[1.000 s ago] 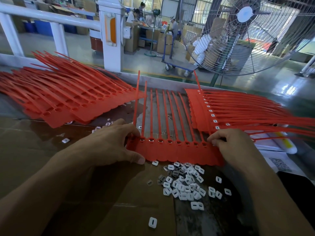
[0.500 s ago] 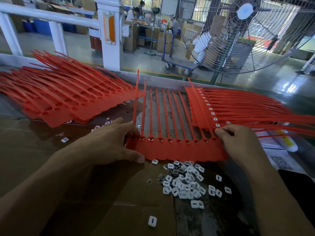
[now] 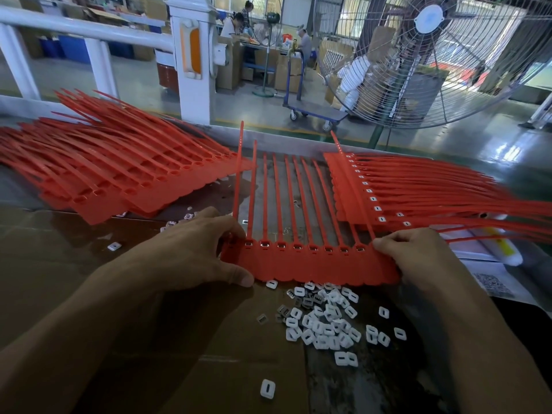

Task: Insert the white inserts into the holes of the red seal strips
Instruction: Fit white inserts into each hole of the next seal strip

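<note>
A red seal strip sheet [image 3: 313,264] lies flat on the brown cardboard [image 3: 89,279], right in front of the person. It is a row of red strips joined along the near edge. Each strip has a small hole, and the holes I can see already look filled with an insert.

The left hand [image 3: 191,252] grips the left end of the sheet. Its thumb lies along the near edge and its fingers curl over the far side. The right hand [image 3: 418,255] holds the right end, with curled fingers pinching the last strip beside the last hole.

A pile of white inserts [image 3: 322,321] sits just in front of the sheet. A few gray ones are mixed in, and some lie on their own nearby.

To the left is a big stack of unfilled red strips [image 3: 113,174]. To the right is a stack of filled strips [image 3: 388,189] with white dots in the holes.

This sheet looks about done. I think the step now is to check it and move it away. To do it well, look along the row and press down any insert that sticks up. Lift both ends together and keep the sheet level, so it does not bend and pop an insert out. Lay it on the right stack, lined up with the others. Do not drag it through the loose pile.
</note>
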A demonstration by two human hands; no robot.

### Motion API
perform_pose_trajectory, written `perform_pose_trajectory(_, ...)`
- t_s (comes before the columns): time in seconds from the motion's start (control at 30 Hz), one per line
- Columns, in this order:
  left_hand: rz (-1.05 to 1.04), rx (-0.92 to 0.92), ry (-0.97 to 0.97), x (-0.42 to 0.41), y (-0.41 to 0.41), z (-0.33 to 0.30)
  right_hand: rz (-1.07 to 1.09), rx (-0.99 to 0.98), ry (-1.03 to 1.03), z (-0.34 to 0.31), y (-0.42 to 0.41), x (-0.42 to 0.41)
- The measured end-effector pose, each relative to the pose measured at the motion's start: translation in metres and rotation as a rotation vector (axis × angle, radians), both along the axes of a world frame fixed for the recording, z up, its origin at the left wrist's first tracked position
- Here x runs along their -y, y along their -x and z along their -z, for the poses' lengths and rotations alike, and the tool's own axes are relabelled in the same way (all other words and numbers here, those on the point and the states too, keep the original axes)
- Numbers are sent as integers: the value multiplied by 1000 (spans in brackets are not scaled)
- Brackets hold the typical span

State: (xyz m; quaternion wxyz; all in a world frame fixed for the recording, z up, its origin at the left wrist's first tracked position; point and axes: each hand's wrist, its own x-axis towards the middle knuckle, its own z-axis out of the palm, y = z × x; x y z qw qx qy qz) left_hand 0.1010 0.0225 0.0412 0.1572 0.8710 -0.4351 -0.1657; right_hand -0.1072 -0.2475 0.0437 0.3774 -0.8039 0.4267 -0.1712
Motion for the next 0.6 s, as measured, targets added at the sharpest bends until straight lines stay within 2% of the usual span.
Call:
perform_pose_trajectory(0.37,-15,4,1,2,1,0,-48,-15,176,2,-5,-5)
perform_pose_trajectory(0.6,-18,11,11,2,2,-1,-3,141,82,-2,-7,-9)
